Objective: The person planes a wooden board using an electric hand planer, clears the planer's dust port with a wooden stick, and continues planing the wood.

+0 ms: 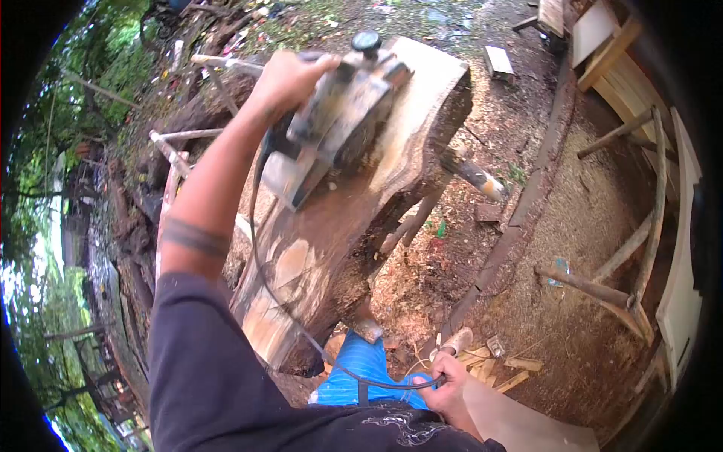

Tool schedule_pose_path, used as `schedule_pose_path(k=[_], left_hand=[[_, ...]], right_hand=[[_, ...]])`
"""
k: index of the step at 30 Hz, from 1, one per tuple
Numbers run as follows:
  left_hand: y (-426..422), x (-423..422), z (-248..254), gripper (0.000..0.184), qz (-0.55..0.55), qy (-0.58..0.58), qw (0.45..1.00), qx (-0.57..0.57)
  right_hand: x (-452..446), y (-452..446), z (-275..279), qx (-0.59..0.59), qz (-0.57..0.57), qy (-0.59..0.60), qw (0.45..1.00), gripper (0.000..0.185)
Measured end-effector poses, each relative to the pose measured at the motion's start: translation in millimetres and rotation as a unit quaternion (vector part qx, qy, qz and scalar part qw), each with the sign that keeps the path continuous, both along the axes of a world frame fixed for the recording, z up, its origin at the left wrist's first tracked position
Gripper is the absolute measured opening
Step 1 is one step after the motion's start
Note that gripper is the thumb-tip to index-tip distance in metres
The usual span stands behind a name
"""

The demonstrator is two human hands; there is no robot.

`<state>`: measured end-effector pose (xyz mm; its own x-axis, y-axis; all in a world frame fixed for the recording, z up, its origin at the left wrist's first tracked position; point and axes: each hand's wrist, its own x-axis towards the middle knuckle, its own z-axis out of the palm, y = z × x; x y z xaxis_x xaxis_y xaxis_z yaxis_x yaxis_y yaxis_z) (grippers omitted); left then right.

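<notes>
My left hand (292,79) is closed around the handle of an electric hand planer (350,113). The planer rests on a thick wooden slab (301,271) with rough, bark-like edges; its round front knob (367,41) is at the top. Part of the planer is blurred. A black power cord (265,282) hangs from it in a curve across the slab to my right hand (446,380). That hand is closed around the cord in front of my body, beside my blue trousers (360,365). The slab is pale where its surface is bare and brown elsewhere.
Log supports (474,177) hold up the slab. Wood shavings cover the ground (557,248). On the right stand a pole frame (648,226) and pale boards (678,264). Wood offcuts (520,369) lie near my feet. Poles (188,135) and trees stand left.
</notes>
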<state>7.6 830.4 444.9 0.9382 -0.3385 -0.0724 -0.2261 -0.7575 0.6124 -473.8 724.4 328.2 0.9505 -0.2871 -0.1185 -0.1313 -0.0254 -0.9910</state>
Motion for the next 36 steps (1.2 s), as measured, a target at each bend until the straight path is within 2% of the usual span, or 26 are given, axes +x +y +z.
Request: schedule_pose_path(k=[2,3,4,5,7,9,11,12,13,14,15,18,19,20,21,22,23,24,26,27,31,33,34,36], left_hand=[[-39,36,-8,0.048,-0.013,-0.015,1.0,-0.016],[-58,52,-11,0.047,-0.046,-0.07,0.996,-0.016],[-77,73,-18,0.049,-0.044,-0.048,0.997,-0.043],[-94,73,-1,0.025,-0.03,0.023,0.999,-0.008],[-123,103,-22,0.033,-0.11,-0.037,0.989,-0.095],[-125,125,-49,0.041,-0.101,-0.124,0.987,-0.018],[-132,133,-45,0.05,-0.082,-0.213,0.972,0.052],[-105,96,-16,0.048,-0.114,-0.086,0.988,0.065],[-81,78,-15,0.043,-0.143,-0.111,0.976,0.121],[-56,59,-12,0.038,-0.172,-0.139,0.959,0.175],[-32,39,-9,0.033,-0.2,-0.168,0.939,0.224],[61,-56,10,0.046,-0.138,-0.078,0.98,0.12],[96,-81,4,0.045,-0.08,-0.023,0.991,0.109],[122,-125,22,0.042,-0.003,0.068,0.994,0.086],[153,-157,24,0.039,0.002,0.055,0.992,0.116],[181,-194,28,0.037,0.036,0.069,0.994,0.074],[215,-224,23,0.035,0.044,0.066,0.992,0.094],[236,-256,29,0.035,0.103,0.112,0.984,0.09],[271,-305,33,0.03,0.112,0.074,0.988,0.072],[285,-320,33,0.028,0.145,0.121,0.98,0.069],[268,-311,29,0.027,0.186,0.144,0.971,0.043],[225,-278,26,0.025,0.177,0.117,0.976,0.049],[195,-255,30,0.024,0.128,0.071,0.986,0.081],[143,-202,26,0.031,0.081,0.074,0.991,0.074]], right_hand=[[-9,-1,-11,0.001,-0.051,-0.016,0.999,0.044],[-12,-1,-7,-0.013,-0.069,-0.01,0.997,0.044],[-12,-2,-2,-0.028,-0.086,-0.007,0.996,0.044],[-10,-1,2,-0.043,-0.102,-0.005,0.994,0.044],[-12,8,6,-0.074,-0.109,-0.013,0.991,0.045],[-10,12,18,-0.093,-0.1,-0.018,0.99,0.046],[-8,18,29,-0.128,-0.079,-0.04,0.988,0.046],[-10,19,29,-0.144,-0.055,-0.045,0.987,0.046],[-18,25,30,-0.15,-0.028,-0.04,0.987,0.045],[-24,28,28,-0.057,-0.019,-0.006,0.998,0.044],[-17,26,35,-0.071,0.007,-0.034,0.997,0.043],[-7,16,60,-0.102,0.082,-0.069,0.989,0.038],[-4,14,67,-0.092,0.106,-0.074,0.987,0.037],[-1,14,75,-0.079,0.133,-0.075,0.985,0.036],[5,14,79,-0.067,0.159,-0.084,0.981,0.035],[9,14,80,-0.065,0.19,-0.084,0.976,0.035],[11,17,82,-0.053,0.211,-0.086,0.972,0.035],[15,19,84,-0.043,0.232,-0.088,0.968,0.035],[25,19,84,-0.031,0.276,-0.072,0.958,0.035],[27,18,81,-0.025,0.273,-0.064,0.96,0.035],[39,4,60,0.002,0.239,-0.046,0.97,0.036],[40,-7,47,0.008,0.195,-0.038,0.98,0.036],[41,-11,40,0.019,0.172,-0.03,0.984,0.039],[40,-19,32,0.014,0.135,-0.019,0.991,0.041]])
